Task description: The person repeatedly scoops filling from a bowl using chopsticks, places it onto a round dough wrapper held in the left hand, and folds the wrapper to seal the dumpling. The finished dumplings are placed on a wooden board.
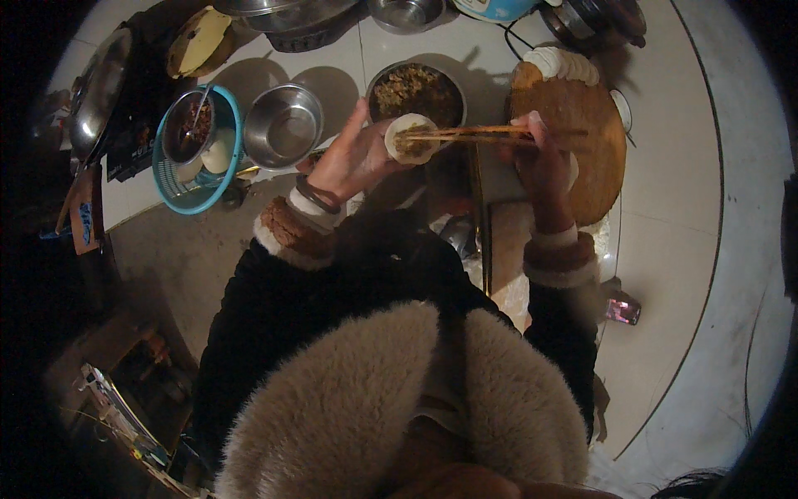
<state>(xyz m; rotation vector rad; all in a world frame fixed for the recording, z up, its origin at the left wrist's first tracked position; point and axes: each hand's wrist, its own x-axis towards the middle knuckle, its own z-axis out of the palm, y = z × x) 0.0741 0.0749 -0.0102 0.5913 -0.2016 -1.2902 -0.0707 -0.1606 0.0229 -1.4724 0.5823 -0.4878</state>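
A round dumpling wrapper [426, 122] rests on the fingers of my left hand [352, 161]. Minced filling [408, 148] sits in the middle of it. From the right, my right hand [541, 165] grips a pair of wooden chopsticks [477, 131], whose tips touch the filling. Just beyond the wrapper stands a metal bowl [464, 103] of the same kind of minced mixture [405, 87], its near rim partly covered by my left hand and the wrapper. Beneath and beside my right hand lies a wooden cutting board [592, 143], with overlapping wrappers [561, 64] along its far end.
Left of the mixture, a metal bowl [283, 128] stands near a turquoise plastic basket [234, 181] that holds a smaller bowl [171, 128] with a spoon. A wok [103, 90] is at far left. Pots [299, 22] line the back. A phone [623, 310] lies at right.
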